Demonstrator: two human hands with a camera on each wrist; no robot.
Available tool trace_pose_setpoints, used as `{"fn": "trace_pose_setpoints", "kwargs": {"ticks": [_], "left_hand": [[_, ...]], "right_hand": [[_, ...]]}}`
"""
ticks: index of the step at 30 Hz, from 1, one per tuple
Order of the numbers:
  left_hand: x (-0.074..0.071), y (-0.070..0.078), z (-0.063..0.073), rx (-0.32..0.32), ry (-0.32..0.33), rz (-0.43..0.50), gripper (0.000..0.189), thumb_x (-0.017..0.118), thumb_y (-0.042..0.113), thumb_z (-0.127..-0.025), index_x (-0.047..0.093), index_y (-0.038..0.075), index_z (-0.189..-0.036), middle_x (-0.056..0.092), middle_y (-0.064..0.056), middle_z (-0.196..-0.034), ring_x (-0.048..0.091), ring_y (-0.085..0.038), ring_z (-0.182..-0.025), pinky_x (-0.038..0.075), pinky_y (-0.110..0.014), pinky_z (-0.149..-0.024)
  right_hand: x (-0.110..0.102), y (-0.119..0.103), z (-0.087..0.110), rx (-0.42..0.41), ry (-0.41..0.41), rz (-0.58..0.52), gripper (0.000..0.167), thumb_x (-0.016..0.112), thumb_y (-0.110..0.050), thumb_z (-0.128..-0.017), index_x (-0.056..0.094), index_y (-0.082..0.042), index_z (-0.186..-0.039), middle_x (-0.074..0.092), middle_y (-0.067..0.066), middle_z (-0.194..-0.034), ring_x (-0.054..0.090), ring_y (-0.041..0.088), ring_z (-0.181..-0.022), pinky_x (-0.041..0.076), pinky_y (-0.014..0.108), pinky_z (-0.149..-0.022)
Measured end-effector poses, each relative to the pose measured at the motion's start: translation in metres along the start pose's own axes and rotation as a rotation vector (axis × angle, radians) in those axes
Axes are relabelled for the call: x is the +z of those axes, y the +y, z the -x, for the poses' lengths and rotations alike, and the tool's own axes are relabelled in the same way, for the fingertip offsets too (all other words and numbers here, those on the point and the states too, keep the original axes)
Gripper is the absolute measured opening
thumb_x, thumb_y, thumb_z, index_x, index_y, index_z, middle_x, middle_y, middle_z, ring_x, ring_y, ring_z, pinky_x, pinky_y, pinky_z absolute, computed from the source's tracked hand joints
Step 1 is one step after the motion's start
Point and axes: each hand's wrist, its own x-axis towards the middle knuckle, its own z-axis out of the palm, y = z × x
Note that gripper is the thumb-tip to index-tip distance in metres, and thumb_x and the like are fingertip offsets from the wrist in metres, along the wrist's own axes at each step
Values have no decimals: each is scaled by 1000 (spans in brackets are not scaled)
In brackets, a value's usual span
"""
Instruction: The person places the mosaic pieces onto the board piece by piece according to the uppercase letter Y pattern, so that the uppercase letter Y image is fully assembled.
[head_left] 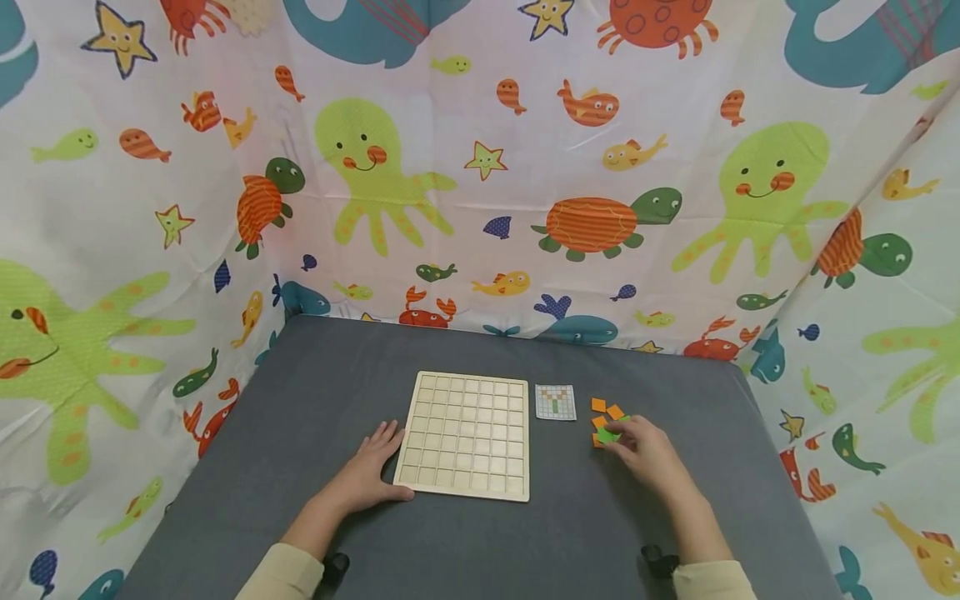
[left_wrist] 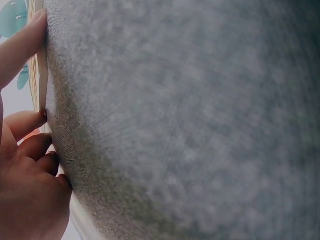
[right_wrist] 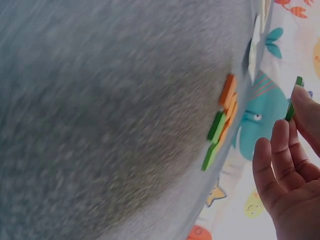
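Observation:
My right hand [head_left: 647, 450] pinches a thin green square tile [right_wrist: 299, 81] between thumb and fingers, raised off the table in the right wrist view. Under and beside that hand lie several orange tiles [head_left: 598, 405] and green tiles [right_wrist: 216, 126] in a loose cluster. A pale wooden board [head_left: 467, 437], divided into a grid of square recesses, lies left of the middle. Along its left edge rests my left hand [head_left: 366, 473], fingers spread and thumb at the near left corner. The left wrist view shows the fingertips right at the board's side [left_wrist: 43, 82].
A small white card [head_left: 555, 402] with a coloured grid pattern lies between the board and the tiles. Everything rests on a dark grey table [head_left: 480, 554]. A curtain [head_left: 480, 108] printed with sea animals hangs behind and on both sides.

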Motion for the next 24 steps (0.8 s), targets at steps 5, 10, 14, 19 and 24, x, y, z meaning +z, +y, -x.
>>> {"fn": "trace_pose_setpoints", "kwargs": {"ticks": [5, 10, 14, 19, 24], "left_hand": [[-1, 0, 1, 0, -3, 4, 117, 89, 52, -69, 32, 2, -157, 22, -21, -166, 11, -40, -156, 15, -60, -124], [0, 0, 0, -6, -2, 1, 116, 89, 52, -69, 32, 2, -157, 22, -20, -166, 11, -40, -156, 15, -59, -124], [0, 0, 0, -7, -2, 2, 116, 90, 51, -69, 32, 2, -157, 22, -20, -166, 11, -40, -156, 14, -60, -124], [0, 0, 0, -8, -1, 6, 116, 90, 51, -69, 32, 2, -157, 22, -20, -166, 11, -40, -156, 15, -59, -124], [0, 1, 0, -11, -1, 12, 116, 90, 51, -69, 32, 3, -157, 21, -19, -167, 10, -39, -156, 13, -59, -124]], "right_hand": [[3, -11, -2, -34, 25, -19, 29, 84, -10, -82, 77, -8, -109, 67, 5, -97, 61, 15, -80, 56, 31, -70], [6, -21, -5, -52, 34, -42, 27, 85, -10, -81, 77, -9, -107, 67, 2, -93, 62, 13, -80, 57, 30, -71], [8, -28, -7, -72, 29, -55, 25, 84, -10, -81, 77, -10, -105, 65, 2, -88, 59, 14, -78, 55, 30, -69], [14, -37, -12, -55, -8, -76, 26, 83, -10, -83, 76, -8, -108, 65, 5, -96, 61, 16, -81, 57, 33, -73], [20, -46, -13, -25, -31, -77, 27, 82, -12, -84, 76, -8, -110, 66, 8, -107, 62, 21, -88, 57, 39, -78]]}}
